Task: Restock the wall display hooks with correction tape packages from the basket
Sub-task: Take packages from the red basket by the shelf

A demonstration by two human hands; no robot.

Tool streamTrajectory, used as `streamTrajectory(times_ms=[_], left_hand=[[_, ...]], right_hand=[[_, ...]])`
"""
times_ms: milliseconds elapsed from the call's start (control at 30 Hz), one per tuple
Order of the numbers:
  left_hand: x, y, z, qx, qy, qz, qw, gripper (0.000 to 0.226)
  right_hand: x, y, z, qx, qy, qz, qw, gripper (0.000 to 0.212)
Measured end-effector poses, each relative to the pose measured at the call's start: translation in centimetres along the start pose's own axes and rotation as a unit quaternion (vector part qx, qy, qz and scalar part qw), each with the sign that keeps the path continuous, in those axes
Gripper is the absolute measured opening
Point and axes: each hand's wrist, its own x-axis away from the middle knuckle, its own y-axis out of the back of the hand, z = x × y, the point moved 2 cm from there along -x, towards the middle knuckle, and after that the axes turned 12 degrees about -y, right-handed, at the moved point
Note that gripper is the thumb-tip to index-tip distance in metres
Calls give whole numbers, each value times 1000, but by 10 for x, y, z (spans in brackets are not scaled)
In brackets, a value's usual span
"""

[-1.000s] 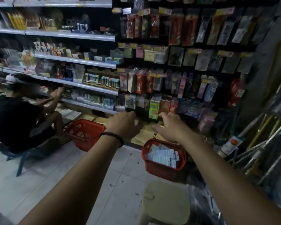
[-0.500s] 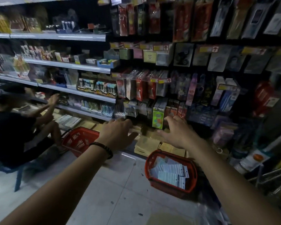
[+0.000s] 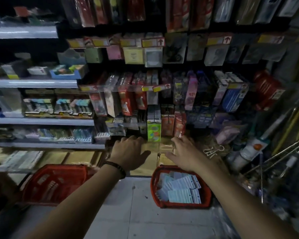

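A red basket [image 3: 154,190] sits on the floor below my right arm, holding several pale blue and white correction tape packages [image 3: 179,188]. My left hand [image 3: 129,152] and my right hand [image 3: 185,152] reach forward side by side, fingers spread, at the lowest row of the wall display hooks [image 3: 145,125]. Both hover over tan envelopes [image 3: 155,147] stacked under the hooks. Neither hand holds anything. A green package [image 3: 154,131] hangs just between and above the two hands.
A second red basket [image 3: 55,183] stands on the floor to the left. Shelves of stationery [image 3: 41,121] run along the left. Hanging packages fill the dark wall panel above. Metal rods and a bottle [image 3: 248,150] crowd the right side. Pale floor tiles [image 3: 128,213] lie below.
The view has closed in on the display and tilted down. Both hands have stayed spread at the lowest hooks. The seated person at the left has dropped out of sight.
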Motion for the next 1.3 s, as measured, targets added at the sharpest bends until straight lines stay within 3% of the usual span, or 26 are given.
streamTrajectory(times_ms=[300,833,1300], left_hand=[[-61,4,88,18,-15,-15,1000,54],[-167,-41,82,23,-37,22,999,45],[-256,-82,91,26,-87,40,995,58]], right_hand=[[-51,-3,64,-41,-25,-19,999,75],[-173,-15,24,-27,-35,7,999,82],[-246,-26,11,1,-70,27,997,81]])
